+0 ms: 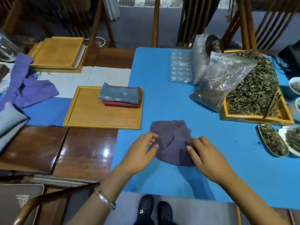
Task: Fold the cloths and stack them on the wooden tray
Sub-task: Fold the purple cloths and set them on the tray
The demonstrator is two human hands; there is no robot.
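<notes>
Right now both hands are on a dark purple cloth (172, 142) that lies on the blue cover of the desk (211, 176), close to the person. The left hand (139, 153) pinches the left side of the cloth with its fingers bent. The right hand (206, 156) presses and pinches the right side. The cloth is bunched and partly doubled over, so I think this fold is only begun, not done.

A little farther, to the left, sits the wooden tray (90, 117). A small stack of folded cloths (120, 97) rests in its far right corner, a blue one on top and red ones under it. Most of the tray is bare. So some cloths are done, and the dark purple one is not yet on the stack.

Off to the far left, loose purple cloths (30, 90) lie unfolded on the desk. These look like work left to do.

On the right, small dishes (272, 140) hold dried leaves. Behind them a second wooden tray (282, 114) is heaped with dried leaves (254, 88), and a clear plastic bag (217, 82) of leaves leans on it. Farther back is a clear plastic sheet of little cups (181, 67), which look empty. At the far left stands a pile of wooden trays (58, 52) with nothing in the top one.
</notes>
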